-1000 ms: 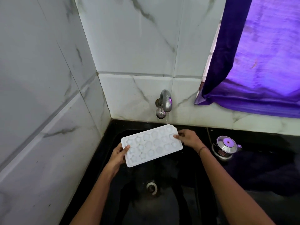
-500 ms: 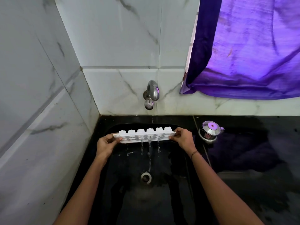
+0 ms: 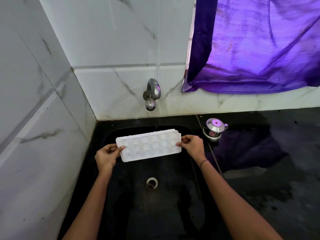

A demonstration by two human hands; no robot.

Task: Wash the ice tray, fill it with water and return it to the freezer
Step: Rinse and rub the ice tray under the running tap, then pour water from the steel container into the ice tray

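While the ice tray hangs in the air over the black sink, each hand pinches one short end of it. The left hand has its thumb on the top face and curled fingers under the rim. The right hand does the same at the far end, its fingers clamped on the edge.

The tray faces up with its moulded cups towards the camera. Its long side runs roughly left to right, with the right end sitting a little further back. It sits just below and in front of the tap, which seems a sensible place for catching water, with anything that spills going down to the drain. Holding both ends probably keeps the thin plastic level and stops it twisting. I cannot tell whether the tap is running or whether the cups hold any water.

There is open basin below and in front of the tray, so it has room to tip or lower. The tiled wall closes off the left side, near the left elbow. On the right, a small steel pot stands on the dark worktop near the right hand, and a sideways swing could knock it. The purple curtain hangs well above.
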